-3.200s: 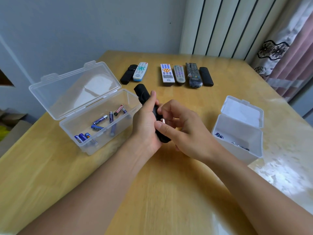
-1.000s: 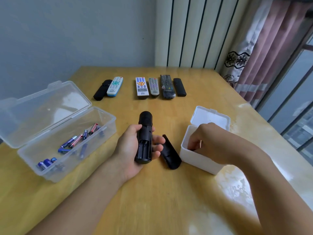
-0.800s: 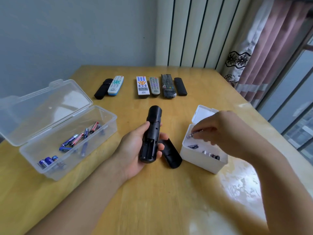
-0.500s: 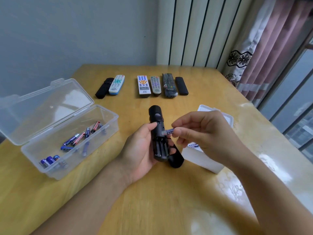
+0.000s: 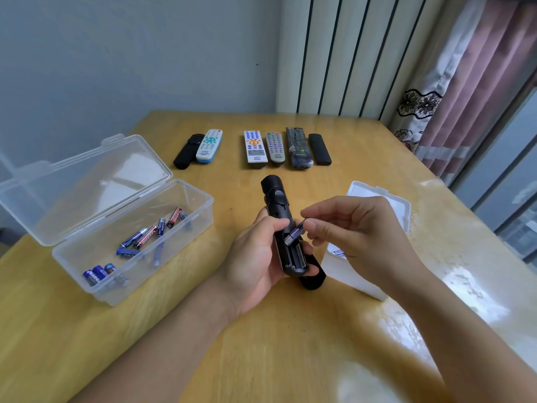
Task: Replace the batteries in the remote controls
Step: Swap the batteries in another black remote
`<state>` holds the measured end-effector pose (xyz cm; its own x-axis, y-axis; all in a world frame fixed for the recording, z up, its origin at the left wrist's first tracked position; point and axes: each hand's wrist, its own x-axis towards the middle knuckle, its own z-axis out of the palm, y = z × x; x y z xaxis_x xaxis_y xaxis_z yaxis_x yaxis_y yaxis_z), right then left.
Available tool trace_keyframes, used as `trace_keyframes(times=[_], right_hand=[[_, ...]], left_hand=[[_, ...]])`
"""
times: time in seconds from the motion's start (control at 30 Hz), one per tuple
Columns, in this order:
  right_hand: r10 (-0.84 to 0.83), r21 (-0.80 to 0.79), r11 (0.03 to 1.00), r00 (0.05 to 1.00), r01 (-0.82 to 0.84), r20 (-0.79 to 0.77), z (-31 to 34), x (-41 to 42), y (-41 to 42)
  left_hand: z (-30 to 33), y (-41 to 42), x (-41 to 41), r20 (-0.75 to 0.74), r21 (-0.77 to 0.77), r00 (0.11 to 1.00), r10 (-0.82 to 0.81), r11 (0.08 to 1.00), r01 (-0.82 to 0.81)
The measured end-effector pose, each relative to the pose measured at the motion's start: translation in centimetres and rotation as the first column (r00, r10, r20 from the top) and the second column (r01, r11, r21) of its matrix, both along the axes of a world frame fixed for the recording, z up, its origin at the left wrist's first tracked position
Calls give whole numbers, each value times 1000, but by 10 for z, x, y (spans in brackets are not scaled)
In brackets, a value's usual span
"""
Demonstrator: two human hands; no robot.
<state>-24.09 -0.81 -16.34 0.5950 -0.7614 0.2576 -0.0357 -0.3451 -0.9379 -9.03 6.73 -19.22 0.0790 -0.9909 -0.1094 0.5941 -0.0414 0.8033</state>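
1. At frame centre, the right hand (image 5: 353,228), which a second ago was in the white box (image 5: 377,199), now pinches a battery (image 5: 294,234) over the open compartment.
2. The left hand (image 5: 258,254) grips the black remote (image 5: 279,216); the battery seems tilted, not yet seated.

A single head-worn wide-angle camera looks forward and down across the wooden worktop (image 5: 290,359) — close enough that both forearms enter from the bottom edge. It faces the far wall and the row of remote controls (image 5: 255,146) at the worktop's far end — lines bow near the edges.
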Motion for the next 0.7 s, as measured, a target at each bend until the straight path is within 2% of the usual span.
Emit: trace_keyframes(times=[0.17,0.33,0.43,0.5,0.57,0.63,0.7], right_hand=[[-36,118,993,997,28,65,1,-1,-3],[15,324,945,998,-34,59,-2,-4,-8],[13,396,916,991,-65,131,-2,-4,-9],[-60,310,951,986,10,154,-1,-4,-9],[-106,191,978,989,86,101,0,-4,-8],[-61,105,993,998,60,5,0,-4,-4],[4,29,1000,996,-2,-86,0,-3,-1]], left_hand=[[1,-1,1,-23,8,1000,4,1000,-4],[1,0,3,-41,35,998,-42,998,44],[1,1,3,-42,-1,997,-63,998,63],[0,1,3,14,-49,1000,-25,998,25],[-2,0,3,100,-90,992,77,994,-68],[-4,-1,4,180,-117,969,170,982,-150],[-6,-1,5,289,-132,938,190,979,-158]])
